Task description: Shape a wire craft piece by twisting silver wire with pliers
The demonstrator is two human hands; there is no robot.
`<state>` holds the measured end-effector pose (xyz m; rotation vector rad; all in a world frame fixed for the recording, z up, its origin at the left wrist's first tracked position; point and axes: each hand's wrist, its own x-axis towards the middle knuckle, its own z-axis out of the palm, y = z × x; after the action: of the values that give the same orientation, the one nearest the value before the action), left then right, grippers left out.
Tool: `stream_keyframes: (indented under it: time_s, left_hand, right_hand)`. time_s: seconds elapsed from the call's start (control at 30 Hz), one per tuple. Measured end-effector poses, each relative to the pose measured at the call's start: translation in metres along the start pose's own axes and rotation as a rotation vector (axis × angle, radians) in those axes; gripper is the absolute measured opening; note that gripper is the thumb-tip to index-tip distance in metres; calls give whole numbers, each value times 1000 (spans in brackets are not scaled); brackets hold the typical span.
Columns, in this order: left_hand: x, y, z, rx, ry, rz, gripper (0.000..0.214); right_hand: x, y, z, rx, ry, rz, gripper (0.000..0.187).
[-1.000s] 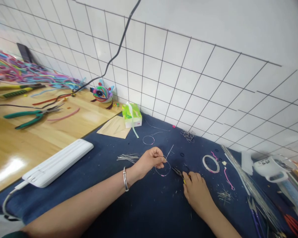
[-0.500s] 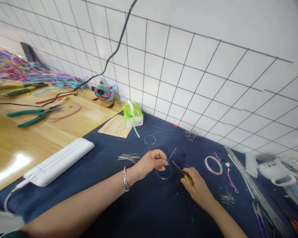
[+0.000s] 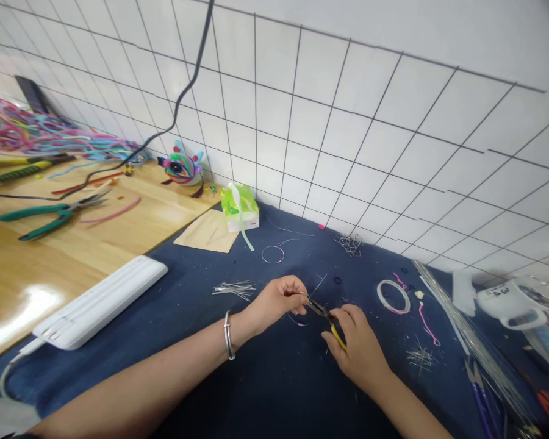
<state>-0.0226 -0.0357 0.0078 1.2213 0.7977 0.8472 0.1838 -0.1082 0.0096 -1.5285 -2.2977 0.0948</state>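
Between thumb and fingers, my left hand [image 3: 281, 302] pinches a thin wire ring [image 3: 301, 324] with a pink bit on its lower edge. A straight wire end sticks up and right from the pinch. My right hand [image 3: 359, 341] is wrapped round yellow-handled pliers [image 3: 337, 335], whose jaws reach to my left fingertips at the wire. Whether the jaws have closed on the wire is too small to tell. Farther back on the dark blue cloth [image 3: 265, 378] lies another wire ring [image 3: 273, 254]. A bundle of short straight wires [image 3: 234, 289] lies left of my left hand.
A white power strip [image 3: 103, 302] lies at left, with green-handled pliers [image 3: 50, 216] on the wooden table beyond. A tissue pack [image 3: 240, 208] stands by the wall. At right are a tape roll [image 3: 379, 297], wire scraps [image 3: 421, 358], purple scissors [image 3: 480, 396] and long wires [image 3: 462, 329].
My right hand has brought the pliers left, so their jaws now meet the wire at my left fingertips. The left hand keeps its pinch. The view has shifted slightly.
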Motion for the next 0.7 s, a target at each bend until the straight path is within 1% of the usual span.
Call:
stream_keyframes:
  time_s: [0.1, 0.37, 0.53, 0.7]
  left_hand:
    - [0, -1, 0, 26, 3, 4, 10]
    - [0, 1, 0, 65, -1, 9, 10]
    - [0, 0, 0, 47, -10, -15, 12]
    - [0, -1, -2, 4, -44, -23, 14]
  right_hand:
    - [-1, 0, -1, -25, 42, -17, 33]
    - [-2, 1, 0, -136, 60, -56, 32]
    - [-3, 3, 0, -190, 62, -70, 32]
    - [-3, 4, 1, -192, 76, -86, 33]
